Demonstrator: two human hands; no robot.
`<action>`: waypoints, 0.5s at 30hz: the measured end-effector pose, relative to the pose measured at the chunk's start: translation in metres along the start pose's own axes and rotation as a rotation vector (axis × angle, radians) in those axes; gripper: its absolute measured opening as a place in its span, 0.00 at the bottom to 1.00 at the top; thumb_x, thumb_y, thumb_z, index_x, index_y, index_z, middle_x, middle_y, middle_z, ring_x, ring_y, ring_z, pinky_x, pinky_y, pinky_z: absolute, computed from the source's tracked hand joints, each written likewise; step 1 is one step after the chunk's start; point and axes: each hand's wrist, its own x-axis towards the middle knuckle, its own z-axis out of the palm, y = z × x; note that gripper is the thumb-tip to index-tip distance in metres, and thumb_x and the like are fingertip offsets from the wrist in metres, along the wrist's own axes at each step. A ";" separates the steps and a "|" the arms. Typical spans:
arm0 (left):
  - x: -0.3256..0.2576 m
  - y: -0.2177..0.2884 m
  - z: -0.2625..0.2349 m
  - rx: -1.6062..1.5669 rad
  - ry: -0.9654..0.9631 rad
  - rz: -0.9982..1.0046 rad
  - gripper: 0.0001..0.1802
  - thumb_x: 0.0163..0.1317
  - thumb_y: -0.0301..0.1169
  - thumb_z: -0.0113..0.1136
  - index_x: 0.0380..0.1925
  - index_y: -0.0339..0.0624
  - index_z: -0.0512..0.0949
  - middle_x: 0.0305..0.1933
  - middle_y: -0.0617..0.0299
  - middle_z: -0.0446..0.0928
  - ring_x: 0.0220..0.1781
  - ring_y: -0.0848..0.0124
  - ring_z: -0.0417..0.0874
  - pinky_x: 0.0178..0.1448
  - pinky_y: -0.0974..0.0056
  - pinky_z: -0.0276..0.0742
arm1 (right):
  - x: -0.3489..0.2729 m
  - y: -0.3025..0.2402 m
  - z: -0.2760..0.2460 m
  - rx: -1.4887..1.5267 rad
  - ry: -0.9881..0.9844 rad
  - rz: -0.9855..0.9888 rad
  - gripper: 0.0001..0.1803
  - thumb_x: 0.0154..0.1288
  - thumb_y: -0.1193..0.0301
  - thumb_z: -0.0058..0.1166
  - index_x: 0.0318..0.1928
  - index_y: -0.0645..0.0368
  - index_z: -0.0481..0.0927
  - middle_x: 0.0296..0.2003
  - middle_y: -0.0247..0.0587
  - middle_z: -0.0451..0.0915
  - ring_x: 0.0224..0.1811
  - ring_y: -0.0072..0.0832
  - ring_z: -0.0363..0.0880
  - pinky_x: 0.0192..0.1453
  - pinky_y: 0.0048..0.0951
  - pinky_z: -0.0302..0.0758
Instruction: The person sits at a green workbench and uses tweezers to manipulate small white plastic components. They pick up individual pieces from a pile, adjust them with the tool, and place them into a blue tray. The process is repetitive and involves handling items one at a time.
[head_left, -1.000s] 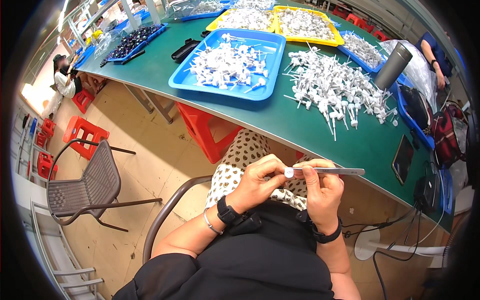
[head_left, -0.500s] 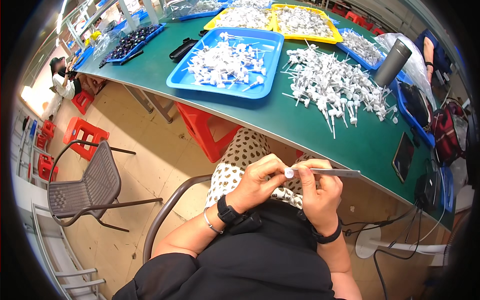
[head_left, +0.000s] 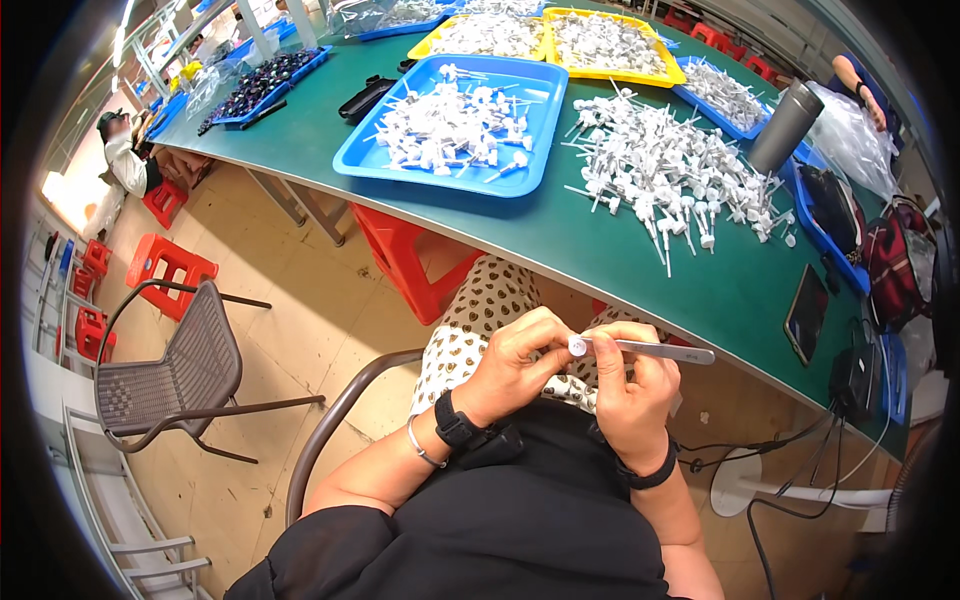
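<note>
Over my lap, my left hand (head_left: 520, 358) is closed, pinching a small white round-headed plastic part (head_left: 577, 346) with its round face turned up. My right hand (head_left: 637, 382) grips a flat silver tool that looks like tweezers (head_left: 680, 352). Its blunt end sticks out to the right, while its working end is hidden by my thumb and fingers beside the white part. Ahead on the green table (head_left: 600, 255) lies a loose pile of similar white parts with thin stems (head_left: 670, 165). More of them fill a blue tray (head_left: 350, 160) to its left.
Yellow trays (head_left: 668, 72) of white parts stand farther back. A grey bottle (head_left: 787, 127), a phone (head_left: 806, 313) and a plaid bag (head_left: 898, 262) are at the right. A wicker chair (head_left: 185, 355) and red stools (head_left: 170, 272) stand at the left. Another person's arm (head_left: 865, 90) shows far right.
The tool in my right hand has tilted, its free end dropping slightly. My right hand has shifted a little left. At the far right, the other person's arm and the clear plastic bag have moved.
</note>
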 end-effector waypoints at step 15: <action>-0.002 -0.010 -0.008 -0.345 -0.048 -0.160 0.04 0.70 0.23 0.60 0.41 0.33 0.80 0.44 0.57 0.80 0.41 0.70 0.87 0.46 0.67 0.86 | 0.004 0.000 -0.014 0.346 -0.090 0.248 0.06 0.75 0.76 0.53 0.45 0.69 0.78 0.40 0.44 0.84 0.39 0.26 0.85 0.47 0.26 0.83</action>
